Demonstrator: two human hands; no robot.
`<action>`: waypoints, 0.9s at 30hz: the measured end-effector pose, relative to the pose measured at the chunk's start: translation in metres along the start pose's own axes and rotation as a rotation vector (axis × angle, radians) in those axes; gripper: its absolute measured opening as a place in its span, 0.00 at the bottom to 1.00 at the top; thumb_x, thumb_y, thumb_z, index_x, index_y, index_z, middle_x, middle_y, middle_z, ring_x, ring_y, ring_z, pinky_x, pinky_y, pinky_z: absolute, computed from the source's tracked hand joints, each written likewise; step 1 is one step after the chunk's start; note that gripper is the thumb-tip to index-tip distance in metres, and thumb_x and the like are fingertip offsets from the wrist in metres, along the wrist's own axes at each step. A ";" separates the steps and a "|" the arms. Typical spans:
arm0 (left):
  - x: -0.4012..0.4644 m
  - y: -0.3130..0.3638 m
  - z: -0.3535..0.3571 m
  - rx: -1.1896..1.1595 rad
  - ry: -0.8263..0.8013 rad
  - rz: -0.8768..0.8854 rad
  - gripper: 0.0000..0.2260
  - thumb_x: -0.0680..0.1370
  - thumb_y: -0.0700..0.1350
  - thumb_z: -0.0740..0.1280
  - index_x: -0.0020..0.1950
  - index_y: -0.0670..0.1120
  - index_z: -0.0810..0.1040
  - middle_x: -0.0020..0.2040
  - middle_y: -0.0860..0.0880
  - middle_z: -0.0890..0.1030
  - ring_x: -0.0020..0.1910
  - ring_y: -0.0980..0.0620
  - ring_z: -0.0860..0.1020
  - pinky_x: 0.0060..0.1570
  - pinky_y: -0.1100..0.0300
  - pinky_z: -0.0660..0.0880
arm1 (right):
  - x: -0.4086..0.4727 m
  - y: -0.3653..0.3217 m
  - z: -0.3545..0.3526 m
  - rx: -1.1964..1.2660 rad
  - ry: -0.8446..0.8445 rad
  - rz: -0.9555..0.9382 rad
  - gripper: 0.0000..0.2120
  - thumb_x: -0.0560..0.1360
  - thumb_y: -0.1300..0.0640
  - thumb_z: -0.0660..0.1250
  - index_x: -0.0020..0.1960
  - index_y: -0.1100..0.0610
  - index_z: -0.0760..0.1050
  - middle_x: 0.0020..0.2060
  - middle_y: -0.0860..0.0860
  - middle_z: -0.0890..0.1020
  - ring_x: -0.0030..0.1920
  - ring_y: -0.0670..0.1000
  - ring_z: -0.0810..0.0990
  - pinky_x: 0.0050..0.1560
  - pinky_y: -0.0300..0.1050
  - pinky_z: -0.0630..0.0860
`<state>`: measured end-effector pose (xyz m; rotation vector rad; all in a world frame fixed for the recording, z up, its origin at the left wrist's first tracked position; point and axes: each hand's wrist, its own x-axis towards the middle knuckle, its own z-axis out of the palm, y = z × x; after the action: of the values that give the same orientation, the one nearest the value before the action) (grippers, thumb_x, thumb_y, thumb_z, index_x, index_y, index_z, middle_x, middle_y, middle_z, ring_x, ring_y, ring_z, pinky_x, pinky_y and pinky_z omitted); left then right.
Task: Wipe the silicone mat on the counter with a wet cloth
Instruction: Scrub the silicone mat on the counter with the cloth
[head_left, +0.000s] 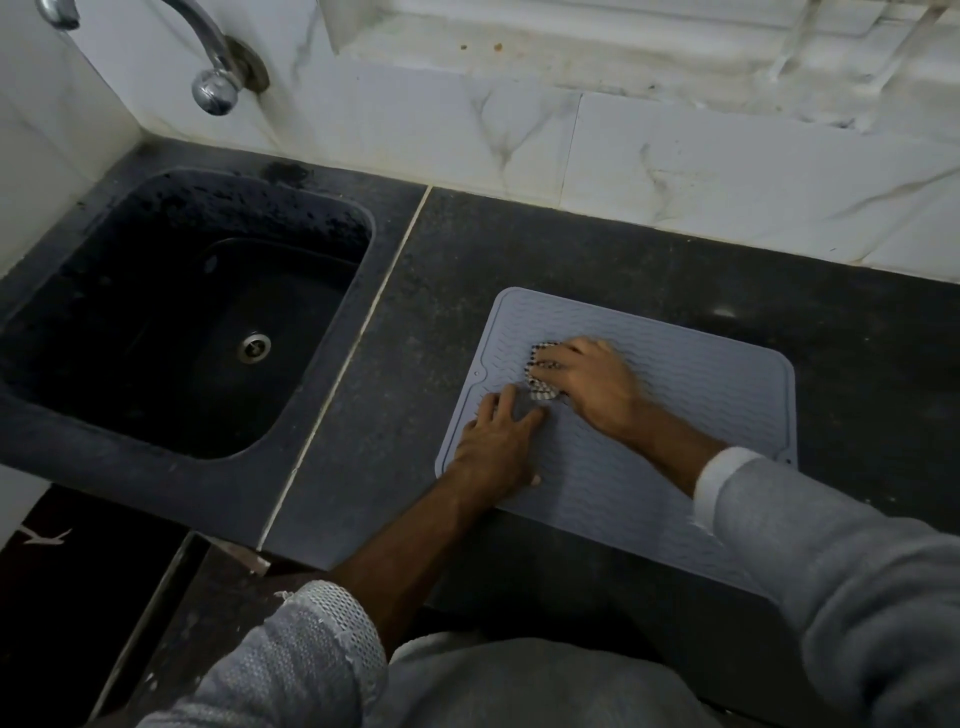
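Both hands (right (587, 382) on cloth (540, 387)) on mat (675, 426).

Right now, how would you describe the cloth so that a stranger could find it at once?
Start at the black sink and move right across the dark counter to the grey ribbed mat. On the mat's left part, the right hand presses on a small bunched cloth, beside the left hand. Its black-and-white check pattern sets it apart from the plain mat.
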<state>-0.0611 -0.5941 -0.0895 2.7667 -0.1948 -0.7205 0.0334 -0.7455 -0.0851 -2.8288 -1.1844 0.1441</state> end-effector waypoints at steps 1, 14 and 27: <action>-0.001 0.000 0.000 0.006 -0.004 0.000 0.42 0.71 0.53 0.73 0.78 0.55 0.51 0.78 0.45 0.40 0.76 0.39 0.42 0.70 0.38 0.53 | -0.010 0.007 0.001 -0.003 0.010 -0.013 0.22 0.72 0.62 0.67 0.65 0.53 0.73 0.66 0.54 0.73 0.64 0.60 0.70 0.61 0.54 0.64; -0.005 0.001 -0.004 0.053 -0.036 0.009 0.42 0.73 0.55 0.71 0.78 0.55 0.47 0.78 0.43 0.39 0.76 0.38 0.41 0.71 0.38 0.51 | 0.032 -0.027 -0.016 -0.080 -0.088 0.065 0.25 0.73 0.55 0.67 0.69 0.48 0.68 0.70 0.49 0.67 0.68 0.55 0.63 0.68 0.53 0.60; -0.006 0.001 -0.001 0.052 -0.023 0.022 0.42 0.73 0.55 0.71 0.78 0.55 0.47 0.78 0.43 0.40 0.76 0.38 0.40 0.71 0.38 0.51 | -0.003 0.008 -0.012 0.010 -0.009 0.109 0.21 0.72 0.61 0.66 0.64 0.52 0.74 0.66 0.51 0.74 0.65 0.56 0.67 0.64 0.52 0.61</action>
<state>-0.0656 -0.5934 -0.0860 2.8015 -0.2514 -0.7528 0.0386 -0.7533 -0.0735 -2.8873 -1.0286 0.1680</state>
